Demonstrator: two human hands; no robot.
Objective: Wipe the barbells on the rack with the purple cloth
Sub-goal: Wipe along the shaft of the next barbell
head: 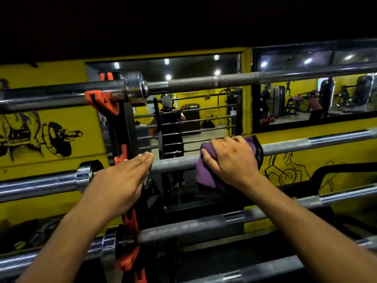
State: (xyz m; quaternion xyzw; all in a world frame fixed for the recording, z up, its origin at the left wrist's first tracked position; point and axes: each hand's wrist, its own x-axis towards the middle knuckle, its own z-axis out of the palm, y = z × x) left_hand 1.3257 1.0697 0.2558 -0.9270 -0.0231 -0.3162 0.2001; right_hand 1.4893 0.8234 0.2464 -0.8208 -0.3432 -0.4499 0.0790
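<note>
Several steel barbells lie level on a black rack with orange hooks [104, 102]. My right hand [230, 160] grips the purple cloth [206, 176] wrapped around the knurled shaft of the middle barbell [173, 164]. My left hand [122, 180] lies flat with straight fingers, its fingertips touching the same shaft just left of the cloth, by the rack upright. The top barbell [204, 81] runs above, and a lower barbell [183, 229] runs below my forearms.
Behind the rack is a yellow wall [61, 123] with black drawings and mirrors [183, 119] reflecting me and gym machines. The black rack upright [122, 127] stands left of centre. More bars [255, 270] cross near the bottom edge.
</note>
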